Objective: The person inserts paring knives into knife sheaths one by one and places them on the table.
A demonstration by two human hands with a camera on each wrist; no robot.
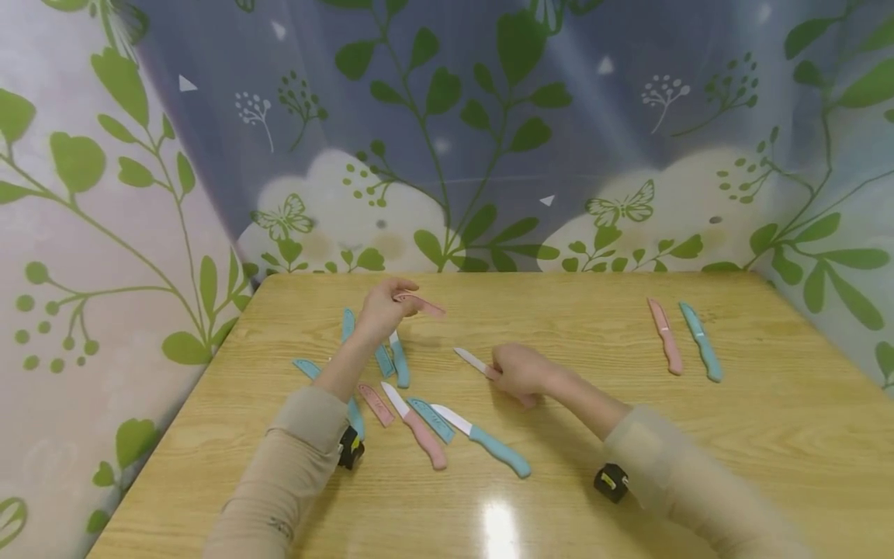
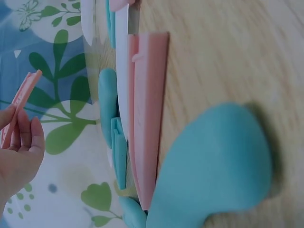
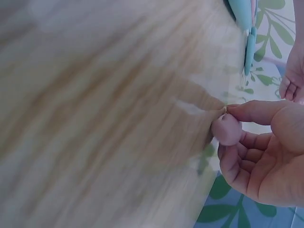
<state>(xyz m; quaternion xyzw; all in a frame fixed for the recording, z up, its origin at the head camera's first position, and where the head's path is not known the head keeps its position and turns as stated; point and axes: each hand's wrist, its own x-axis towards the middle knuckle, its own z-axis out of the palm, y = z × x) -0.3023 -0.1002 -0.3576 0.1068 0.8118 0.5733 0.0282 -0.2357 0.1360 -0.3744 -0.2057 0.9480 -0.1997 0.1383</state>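
Over the middle of the table (image 1: 573, 310), the right hand (image 1: 520, 368) grasps a pink-handled knife (image 1: 480, 366) by its handle, the long axis slanting, white blade pointing left and away. Farther back and left, the left hand (image 1: 384, 312) pinches a pink sheath (image 1: 429, 307), its free end pointing right and slightly nearer.

**Passage right, clutter lower centre**

Bare yellow wood-grain tabletop (image 1: 587, 318) left room between the right hand (image 1: 518, 371), at centre, and the pink sheathed knife (image 1: 664, 335) and turquoise sheathed knife (image 1: 701, 340) at right. A slim white blade (image 1: 472, 360) jutted from it toward the left hand (image 1: 386, 312). At lower centre, a pink-handled white-bladed knife (image 1: 422, 439) and a turquoise-handled white-bladed knife (image 1: 494, 447) blocked low passage.
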